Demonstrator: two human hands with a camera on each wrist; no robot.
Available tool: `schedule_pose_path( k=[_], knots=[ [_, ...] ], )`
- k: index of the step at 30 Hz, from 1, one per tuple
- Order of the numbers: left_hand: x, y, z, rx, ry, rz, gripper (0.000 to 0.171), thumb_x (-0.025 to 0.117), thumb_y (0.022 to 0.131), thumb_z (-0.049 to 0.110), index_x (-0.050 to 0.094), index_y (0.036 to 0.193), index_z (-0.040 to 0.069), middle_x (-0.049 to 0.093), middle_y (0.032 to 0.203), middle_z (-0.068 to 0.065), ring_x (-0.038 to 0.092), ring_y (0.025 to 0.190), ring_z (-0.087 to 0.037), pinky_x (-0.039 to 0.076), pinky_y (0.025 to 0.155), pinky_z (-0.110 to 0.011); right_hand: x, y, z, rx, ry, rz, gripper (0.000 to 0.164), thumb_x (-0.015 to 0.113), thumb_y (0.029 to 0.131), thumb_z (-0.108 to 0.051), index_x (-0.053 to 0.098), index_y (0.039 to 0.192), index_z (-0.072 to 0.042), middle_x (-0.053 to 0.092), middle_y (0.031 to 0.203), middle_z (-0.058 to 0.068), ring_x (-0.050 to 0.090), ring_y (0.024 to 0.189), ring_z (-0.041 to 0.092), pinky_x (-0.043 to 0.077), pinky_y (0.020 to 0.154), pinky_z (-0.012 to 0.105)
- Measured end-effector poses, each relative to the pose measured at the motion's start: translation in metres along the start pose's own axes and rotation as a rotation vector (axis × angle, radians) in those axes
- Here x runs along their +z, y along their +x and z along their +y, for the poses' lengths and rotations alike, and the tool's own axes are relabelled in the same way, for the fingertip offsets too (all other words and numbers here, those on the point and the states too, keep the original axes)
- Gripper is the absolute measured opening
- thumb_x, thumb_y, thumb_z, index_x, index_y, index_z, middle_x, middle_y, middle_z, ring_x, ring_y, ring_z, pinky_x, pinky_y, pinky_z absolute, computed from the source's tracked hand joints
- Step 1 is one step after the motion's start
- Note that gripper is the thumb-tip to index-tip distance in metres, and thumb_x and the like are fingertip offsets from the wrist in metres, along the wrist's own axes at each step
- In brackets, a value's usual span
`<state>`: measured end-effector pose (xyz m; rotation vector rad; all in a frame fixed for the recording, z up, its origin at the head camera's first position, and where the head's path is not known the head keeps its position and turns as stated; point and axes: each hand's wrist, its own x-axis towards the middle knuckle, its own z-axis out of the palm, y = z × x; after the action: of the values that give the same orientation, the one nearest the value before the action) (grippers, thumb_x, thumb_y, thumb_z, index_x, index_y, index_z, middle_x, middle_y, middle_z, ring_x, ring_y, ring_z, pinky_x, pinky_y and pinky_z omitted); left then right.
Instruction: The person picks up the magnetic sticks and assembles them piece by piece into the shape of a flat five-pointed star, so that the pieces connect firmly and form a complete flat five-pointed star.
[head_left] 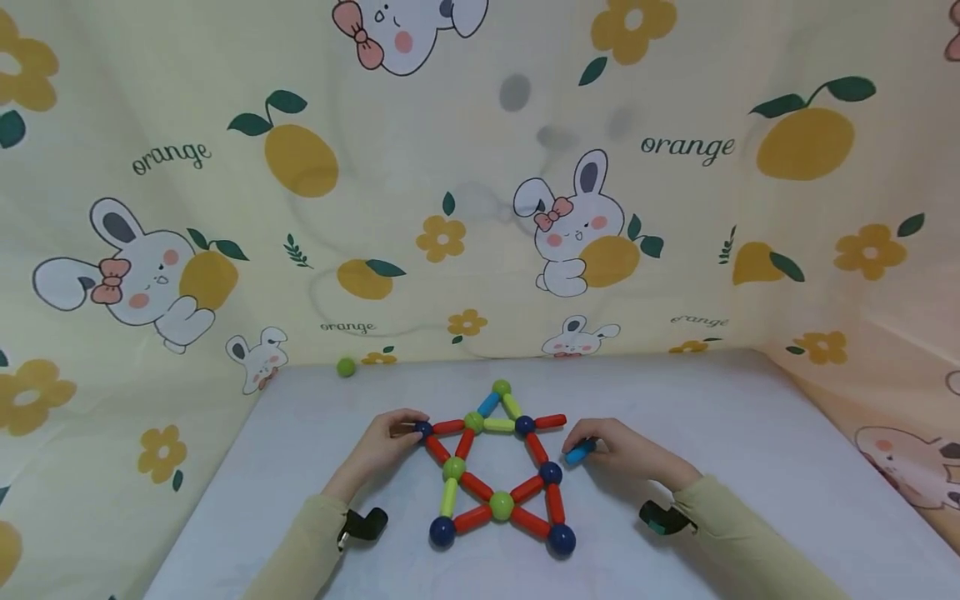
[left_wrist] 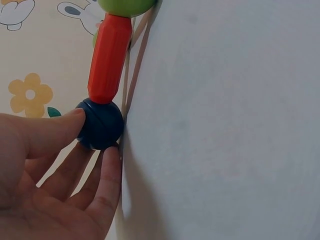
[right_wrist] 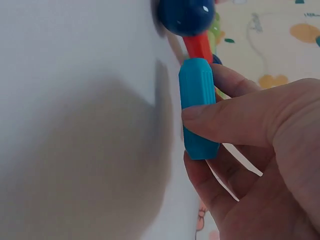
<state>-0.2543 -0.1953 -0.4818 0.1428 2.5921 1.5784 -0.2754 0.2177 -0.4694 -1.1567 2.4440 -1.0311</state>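
A star-shaped frame of coloured rods and balls lies on the white table. At its left tip my left hand [head_left: 387, 442] pinches a dark blue ball [left_wrist: 102, 124] between thumb and fingers; a red rod [left_wrist: 110, 57] runs from that ball to a green ball. My right hand [head_left: 618, 450] holds a loose blue rod [right_wrist: 199, 107] by thumb and fingers, just right of the frame. Close to that rod sits another dark blue ball [head_left: 551, 473]. Above it, a red rod [head_left: 551, 421] sticks out rightward from a dark blue ball [head_left: 525, 425], its outer end free.
A single green ball [head_left: 346, 367] lies at the table's back left, by the printed cloth backdrop [head_left: 465, 275]. The top of the star is a green ball [head_left: 502, 387]; two dark blue balls form its near corners. Each wrist wears a black camera.
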Motion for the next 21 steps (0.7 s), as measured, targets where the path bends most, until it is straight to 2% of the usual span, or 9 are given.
schedule_pose_path(
  k=[5, 12, 16, 21],
  knots=[
    [0.001, 0.0, -0.003, -0.003, -0.01, 0.002, 0.026, 0.063, 0.091, 0.005, 0.066, 0.117, 0.01, 0.062, 0.118, -0.005, 0.058, 0.11, -0.026, 0.044, 0.098, -0.048, 0.009, 0.007, -0.002, -0.006, 0.002, -0.018, 0.047, 0.056, 0.081, 0.019, 0.068, 0.105, -0.02, 0.064, 0.104, -0.008, 0.058, 0.096, 0.017, 0.049, 0.091, 0.04],
    [0.001, 0.0, -0.005, 0.002, -0.016, -0.014, 0.026, 0.062, 0.092, 0.007, 0.065, 0.118, 0.01, 0.062, 0.119, -0.005, 0.057, 0.11, -0.026, 0.043, 0.098, -0.049, 0.017, 0.011, -0.008, 0.014, -0.014, -0.04, 0.049, 0.055, 0.08, 0.02, 0.067, 0.104, -0.022, 0.062, 0.104, -0.011, 0.057, 0.099, 0.015, 0.048, 0.094, 0.041],
    [0.0, 0.002, -0.006, 0.007, -0.018, -0.008, 0.026, 0.063, 0.092, 0.007, 0.066, 0.117, 0.011, 0.062, 0.118, -0.004, 0.058, 0.11, -0.025, 0.043, 0.098, -0.049, 0.013, 0.013, -0.01, 0.046, 0.002, -0.048, 0.044, 0.057, 0.084, 0.015, 0.066, 0.108, -0.021, 0.063, 0.105, -0.011, 0.057, 0.1, 0.015, 0.047, 0.094, 0.042],
    [-0.001, 0.004, -0.009, 0.013, -0.027, -0.002, 0.025, 0.063, 0.092, 0.007, 0.066, 0.116, 0.011, 0.063, 0.118, -0.004, 0.058, 0.109, -0.025, 0.044, 0.098, -0.049, -0.001, 0.015, -0.012, 0.105, 0.052, -0.05, 0.036, 0.059, 0.089, 0.007, 0.064, 0.116, -0.015, 0.064, 0.112, -0.005, 0.057, 0.106, 0.018, 0.046, 0.096, 0.046]
  ],
)
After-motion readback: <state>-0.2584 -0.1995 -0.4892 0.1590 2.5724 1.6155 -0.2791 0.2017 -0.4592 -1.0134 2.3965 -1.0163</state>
